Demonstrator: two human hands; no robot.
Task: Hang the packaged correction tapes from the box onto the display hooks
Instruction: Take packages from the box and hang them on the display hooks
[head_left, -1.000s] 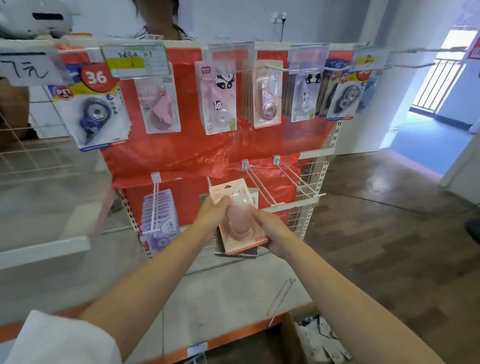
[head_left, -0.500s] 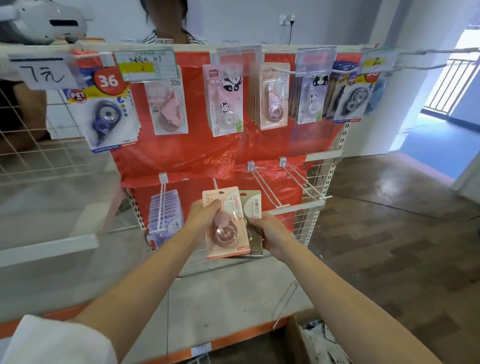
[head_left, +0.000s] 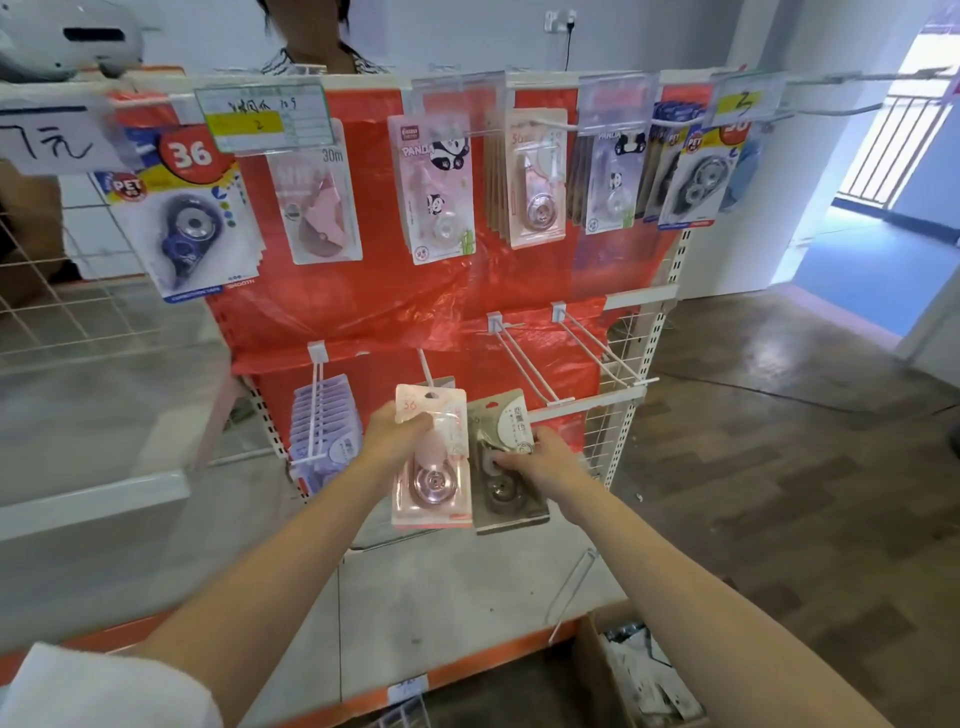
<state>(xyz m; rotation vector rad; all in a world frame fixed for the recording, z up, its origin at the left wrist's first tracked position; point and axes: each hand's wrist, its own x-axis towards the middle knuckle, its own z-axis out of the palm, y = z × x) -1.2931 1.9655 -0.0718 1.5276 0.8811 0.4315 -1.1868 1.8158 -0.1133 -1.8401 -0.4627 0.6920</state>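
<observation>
My left hand (head_left: 390, 440) grips a pink packaged correction tape (head_left: 432, 467) by its left edge, its hang hole right below the tip of a white display hook (head_left: 427, 370) on the lower row. My right hand (head_left: 540, 460) holds a grey packaged correction tape (head_left: 506, 467) beside it, fingers curled over its face. The cardboard box (head_left: 631, 675) with more packages sits on the floor at the bottom right.
The red display panel (head_left: 447, 296) carries an upper row of hung tapes. Purple packages (head_left: 324, 426) fill the lower-left hook. Two bare double hooks (head_left: 561, 358) stick out at lower right. A loose hook (head_left: 571, 587) lies on the grey shelf base. A person stands behind the rack.
The two packages have been slid apart: the pink one moved left and up toward the hook tip, and the grey one, earlier behind it, now shows fully in my right hand.
</observation>
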